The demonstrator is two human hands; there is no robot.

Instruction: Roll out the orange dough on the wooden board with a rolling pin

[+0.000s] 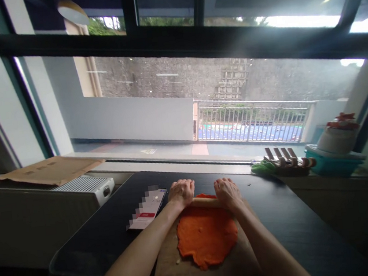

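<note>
A flattened sheet of orange dough (206, 235) with ragged edges lies on a wooden board (173, 274). Across its far part rests a pale wooden rolling pin (206, 202). My left hand (181, 192) is closed over the pin's left end, and my right hand (227, 191) is closed over its right end. A little orange dough shows beyond the pin. Both palms are hidden from view. A phone (148, 209) with a lit screen, partly pixelated, lies to the left of my left hand.
The dark table (279, 215) reaches a window ledge. On the ledge at right are a green cloth (263, 168), brown curved objects (289, 161), a teal box (336, 162) and a pale bag (338, 136). Brown paper (53, 169) lies at left above a white slatted unit (86, 185).
</note>
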